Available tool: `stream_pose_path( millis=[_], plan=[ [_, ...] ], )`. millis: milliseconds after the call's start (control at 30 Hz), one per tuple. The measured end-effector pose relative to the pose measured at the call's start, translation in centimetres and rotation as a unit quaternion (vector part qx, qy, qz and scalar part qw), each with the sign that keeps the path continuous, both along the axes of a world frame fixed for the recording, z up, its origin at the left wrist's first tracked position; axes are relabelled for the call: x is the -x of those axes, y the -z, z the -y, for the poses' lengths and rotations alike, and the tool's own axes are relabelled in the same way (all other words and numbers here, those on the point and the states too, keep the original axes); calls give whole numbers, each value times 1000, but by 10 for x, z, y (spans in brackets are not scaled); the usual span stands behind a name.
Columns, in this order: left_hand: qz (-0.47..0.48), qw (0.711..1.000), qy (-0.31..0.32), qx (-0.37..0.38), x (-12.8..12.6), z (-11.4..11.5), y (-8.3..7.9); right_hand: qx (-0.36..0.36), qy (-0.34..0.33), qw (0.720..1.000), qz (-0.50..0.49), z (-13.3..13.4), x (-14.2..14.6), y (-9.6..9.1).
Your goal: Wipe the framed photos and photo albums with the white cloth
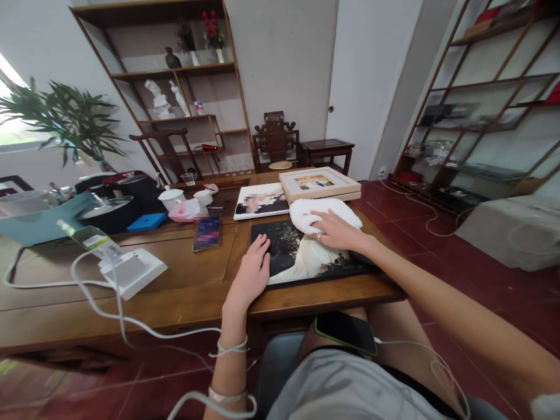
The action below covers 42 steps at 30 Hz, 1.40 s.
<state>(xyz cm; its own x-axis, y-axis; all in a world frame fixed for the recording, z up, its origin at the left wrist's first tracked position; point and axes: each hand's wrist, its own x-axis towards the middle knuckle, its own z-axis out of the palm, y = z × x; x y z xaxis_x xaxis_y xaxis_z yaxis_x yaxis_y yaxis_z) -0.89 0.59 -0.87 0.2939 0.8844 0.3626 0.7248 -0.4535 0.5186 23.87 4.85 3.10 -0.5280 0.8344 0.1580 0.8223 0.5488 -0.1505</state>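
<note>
A dark glossy photo panel point(286, 254) lies flat near the front edge of the wooden table point(188, 286). My left hand point(252, 269) rests flat on its left edge, fingers stretched out. My right hand point(335, 229) presses a white cloth point(315, 211) onto the panel's upper right part, fingers curled over the cloth. Behind the panel lie a second unframed photo print point(261, 201) and a light wooden picture frame point(319, 183).
A phone point(207, 231) lies on the table to the left, beside a white box point(131, 269) with cables, a blue box point(147, 221), pots and cups. Another phone point(346, 331) rests on my lap. Shelves, a chair and a plant stand behind.
</note>
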Motion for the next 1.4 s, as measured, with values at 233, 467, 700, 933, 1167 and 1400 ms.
stream_pose_path(
  millis=[233,467,700,933,1167,1400],
  plan=[
    [7,1000,-1,-7,0,-1,2,6,-8,1000,-3,47,2,0],
    [9,1000,-5,-8,-2,0,3,94,-20,993,-70,125,-34,-1],
    [8,1000,-1,-4,-1,0,2,136,74,980,-122,106,-61,1],
    [-8,1000,-6,17,-2,0,-1,102,25,993,-54,46,-14,-17],
    [6,1000,2,14,-1,0,1,72,62,995,-9,10,45,-16],
    [0,1000,-4,23,-3,2,1,44,22,999,21,53,46,-13]
  ],
)
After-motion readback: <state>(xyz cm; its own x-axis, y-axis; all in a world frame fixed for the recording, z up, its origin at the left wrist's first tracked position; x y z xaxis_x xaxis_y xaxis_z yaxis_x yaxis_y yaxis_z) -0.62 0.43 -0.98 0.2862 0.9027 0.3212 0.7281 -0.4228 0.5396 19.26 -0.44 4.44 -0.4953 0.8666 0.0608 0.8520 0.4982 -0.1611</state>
